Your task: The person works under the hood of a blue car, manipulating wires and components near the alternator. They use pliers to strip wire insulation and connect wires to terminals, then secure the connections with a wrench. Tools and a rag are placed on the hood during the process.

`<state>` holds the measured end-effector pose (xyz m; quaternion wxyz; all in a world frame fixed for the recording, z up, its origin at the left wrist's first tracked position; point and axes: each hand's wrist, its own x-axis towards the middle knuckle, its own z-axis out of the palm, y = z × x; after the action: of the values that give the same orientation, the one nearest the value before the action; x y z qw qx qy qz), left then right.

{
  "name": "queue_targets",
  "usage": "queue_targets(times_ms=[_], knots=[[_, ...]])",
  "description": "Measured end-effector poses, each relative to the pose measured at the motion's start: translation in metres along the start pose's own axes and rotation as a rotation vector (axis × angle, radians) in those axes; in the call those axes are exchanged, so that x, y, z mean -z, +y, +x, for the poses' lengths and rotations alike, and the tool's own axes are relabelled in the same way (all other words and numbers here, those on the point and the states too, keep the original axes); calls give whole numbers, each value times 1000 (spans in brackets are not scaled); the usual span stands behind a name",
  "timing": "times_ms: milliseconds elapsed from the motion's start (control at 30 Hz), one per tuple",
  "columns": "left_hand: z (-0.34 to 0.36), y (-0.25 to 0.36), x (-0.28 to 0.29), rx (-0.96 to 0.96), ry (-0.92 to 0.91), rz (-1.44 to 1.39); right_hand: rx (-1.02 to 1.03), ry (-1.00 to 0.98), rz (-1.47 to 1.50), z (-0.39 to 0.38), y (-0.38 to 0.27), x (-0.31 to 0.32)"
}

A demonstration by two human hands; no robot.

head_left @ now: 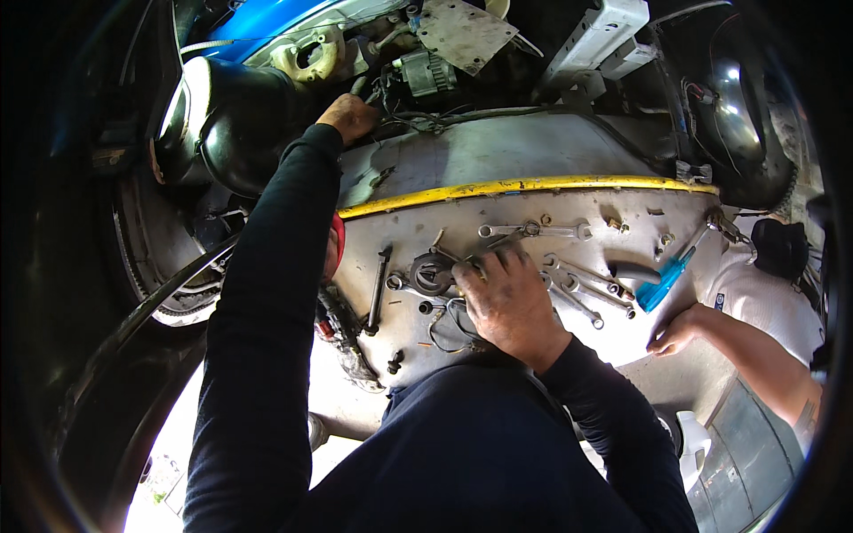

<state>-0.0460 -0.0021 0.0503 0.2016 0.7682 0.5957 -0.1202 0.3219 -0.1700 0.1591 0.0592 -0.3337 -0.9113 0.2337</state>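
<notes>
My left hand (349,117) reaches into the engine bay, its fingers curled beside dark cables and hoses; what they close on is hidden. Just right of it sits an alternator-like ribbed metal part (425,73). My right hand (514,306) is over the light metal panel (462,209), back of the hand up and fingers bent down around something I cannot make out. At its fingertips lies a dark round ring-shaped part (431,274). Several combination wrenches (582,289) lie just right of this hand, and another wrench (542,231) lies beyond it.
A yellow bar (533,185) crosses behind the tools. On the panel are a dark extension bar (378,289), a bolt (395,361) and a blue-handled tool (662,284). Another person's hand (677,330) touches the panel's right edge. A black rounded housing (249,124) stands left.
</notes>
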Motion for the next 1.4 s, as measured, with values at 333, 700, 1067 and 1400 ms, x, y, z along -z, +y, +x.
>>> queue_targets(times_ms=[333,700,1067,1400], knots=[[-2,13,2,390,-8,-251,-211,89,-172,-7,3,11],[1,18,9,588,77,-158,166,-439,-79,30,-15,9],[-8,-20,-13,55,70,-50,-122,57,498,121,43,23],[-13,-18,-23,105,-19,-164,-125,-515,1046,270,150,-89]])
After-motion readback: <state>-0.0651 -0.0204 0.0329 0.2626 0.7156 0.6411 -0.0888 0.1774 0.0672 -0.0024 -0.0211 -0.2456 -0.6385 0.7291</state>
